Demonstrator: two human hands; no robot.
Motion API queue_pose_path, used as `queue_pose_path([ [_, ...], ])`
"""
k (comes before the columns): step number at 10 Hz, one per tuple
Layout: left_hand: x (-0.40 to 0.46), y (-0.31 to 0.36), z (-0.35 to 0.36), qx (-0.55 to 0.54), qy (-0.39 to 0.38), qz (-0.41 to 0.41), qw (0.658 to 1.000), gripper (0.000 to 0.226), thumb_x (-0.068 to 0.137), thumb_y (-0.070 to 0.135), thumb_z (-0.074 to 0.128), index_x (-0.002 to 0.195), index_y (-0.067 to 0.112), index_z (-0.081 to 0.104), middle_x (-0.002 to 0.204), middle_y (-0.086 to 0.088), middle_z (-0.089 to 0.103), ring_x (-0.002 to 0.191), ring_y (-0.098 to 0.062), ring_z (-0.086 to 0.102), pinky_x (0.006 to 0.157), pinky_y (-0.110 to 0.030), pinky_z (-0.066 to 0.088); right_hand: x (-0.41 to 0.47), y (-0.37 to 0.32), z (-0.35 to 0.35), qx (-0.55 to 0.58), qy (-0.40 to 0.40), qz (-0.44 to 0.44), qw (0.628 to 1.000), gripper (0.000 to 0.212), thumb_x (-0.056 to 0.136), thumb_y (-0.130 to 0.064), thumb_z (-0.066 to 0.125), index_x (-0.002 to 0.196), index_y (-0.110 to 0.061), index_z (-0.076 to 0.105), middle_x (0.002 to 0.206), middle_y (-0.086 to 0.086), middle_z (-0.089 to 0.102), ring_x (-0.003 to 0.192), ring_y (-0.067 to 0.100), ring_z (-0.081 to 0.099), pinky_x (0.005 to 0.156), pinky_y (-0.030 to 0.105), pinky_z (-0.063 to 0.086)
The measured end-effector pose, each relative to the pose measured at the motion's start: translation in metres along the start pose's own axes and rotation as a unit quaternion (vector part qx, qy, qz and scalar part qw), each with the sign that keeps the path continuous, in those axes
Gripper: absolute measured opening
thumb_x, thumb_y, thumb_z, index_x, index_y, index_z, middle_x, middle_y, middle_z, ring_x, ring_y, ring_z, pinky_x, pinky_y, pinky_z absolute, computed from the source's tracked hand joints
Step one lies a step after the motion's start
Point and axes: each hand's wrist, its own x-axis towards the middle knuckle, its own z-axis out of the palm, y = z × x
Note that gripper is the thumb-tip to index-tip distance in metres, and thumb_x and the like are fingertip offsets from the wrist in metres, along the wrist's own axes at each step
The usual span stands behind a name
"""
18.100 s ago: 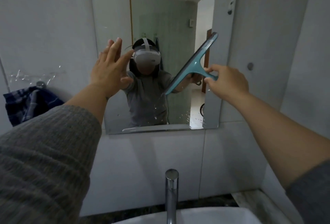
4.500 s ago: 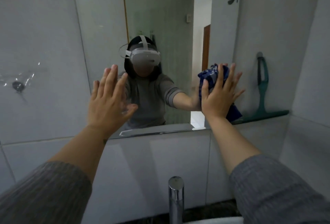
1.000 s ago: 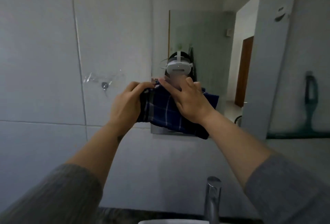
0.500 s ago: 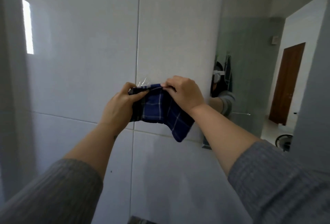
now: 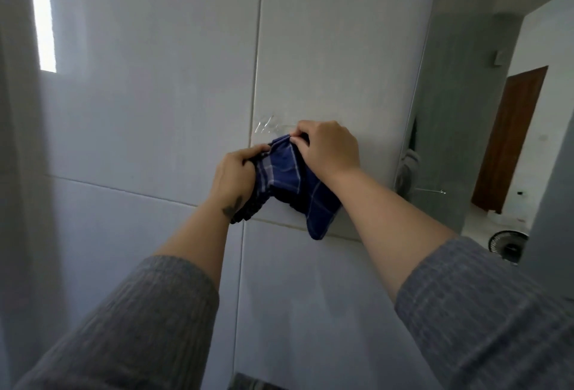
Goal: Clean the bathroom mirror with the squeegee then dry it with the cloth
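- The tiled wall [image 5: 155,110] fills nearly everything ahead of you, behind both of your hands; one upright seam runs down it just beside your left hand, and a slanting seam passes under both wrists.
- The mirror [image 5: 466,110] is off to the right of your right hand, seen at a steep angle; its near edge stands close to your right forearm. In it you can make out a brown door [image 5: 509,141] and, lower down, a small fan [image 5: 507,245].
- Your two grey sleeves [image 5: 139,321] come in from the bottom corners, pushed up so that both forearms are bare.
- A bright window reflection [image 5: 43,19] sits high on the wall, far up and to the left of your left hand.
- The cloth [image 5: 295,184], dark blue with pale checks, is stretched between your hands against the wall; one loose corner hangs down below your right wrist, and a bunched part droops under your left wrist.
- Your right hand [image 5: 329,147] is the higher one, fingers curled down and pinching the cloth's top edge.
- Your left hand [image 5: 236,175] sits just below and to the left of it, closed around the cloth's left side with the thumb on top.
- Your hands are close together, parted only by the short span of cloth.
- A clear stick-on patch [image 5: 267,125] shines on the wall just above your left hand, touching the tips of your right fingers; whether a hook sits under the cloth, you cannot tell.
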Motion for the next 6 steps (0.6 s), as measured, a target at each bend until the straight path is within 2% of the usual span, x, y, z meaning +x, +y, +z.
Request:
queue_pose_path([
  [1,-0.014,-0.003,0.008,-0.085,-0.023,-0.056,0.995,0.051,0.088,-0.01,0.028,0.109,0.016,0.067,0.116,-0.01,0.067,0.104,-0.02,0.063,0.094,-0.028,0.05,-0.01,-0.005,0.003,0.026,-0.01,0.036,0.999,0.019,0.094,-0.032,0.054,0.102,-0.024,0.07,0.102,0.005,0.072,0.092,0.032,0.064,0.068,0.032,0.045],
  [2,-0.025,-0.005,0.014,-0.104,-0.04,-0.062,0.992,0.049,0.092,-0.008,0.03,0.125,0.011,0.06,0.116,-0.005,0.065,0.106,-0.017,0.061,0.09,-0.022,0.048,-0.018,-0.009,0.005,0.051,-0.017,0.081,0.995,0.023,0.096,-0.031,0.05,0.109,-0.03,0.068,0.11,0.003,0.072,0.098,0.033,0.064,0.078,0.035,0.049],
  [3,-0.041,-0.01,0.016,-0.106,-0.039,-0.051,0.992,0.053,0.092,-0.007,0.029,0.13,0.017,0.058,0.121,0.001,0.063,0.111,-0.012,0.058,0.092,-0.019,0.047,-0.033,-0.01,0.01,0.094,-0.001,0.12,0.988,0.029,0.097,-0.026,0.046,0.118,-0.036,0.065,0.119,-0.002,0.069,0.106,0.028,0.063,0.083,0.035,0.049],
  [4,-0.054,-0.019,0.018,-0.044,-0.017,-0.008,0.999,0.057,0.093,-0.003,0.028,0.132,0.027,0.056,0.123,0.005,0.061,0.111,-0.012,0.057,0.099,-0.027,0.046,-0.049,-0.015,0.019,0.16,0.001,0.168,0.973,0.037,0.098,-0.022,0.046,0.128,-0.038,0.057,0.126,-0.001,0.065,0.111,0.026,0.06,0.086,0.034,0.049],
  [5,-0.066,-0.028,0.019,-0.034,0.007,-0.027,0.999,0.058,0.094,-0.001,0.029,0.134,0.033,0.051,0.126,0.002,0.057,0.113,-0.017,0.055,0.1,-0.031,0.045,-0.064,-0.017,0.024,0.184,-0.001,0.216,0.959,0.045,0.097,-0.016,0.046,0.137,-0.036,0.049,0.128,0.005,0.064,0.115,0.029,0.057,0.094,0.038,0.049],
  [6,-0.096,-0.035,0.016,0.002,0.048,-0.1,0.994,0.058,0.094,0.001,0.038,0.141,0.034,0.041,0.143,-0.004,0.033,0.123,-0.022,0.048,0.098,-0.027,0.039,-0.097,-0.015,0.016,0.095,-0.069,0.268,0.956,0.056,0.093,-0.011,0.048,0.145,-0.032,0.039,0.125,0.013,0.059,0.117,0.034,0.048,0.097,0.041,0.045],
])
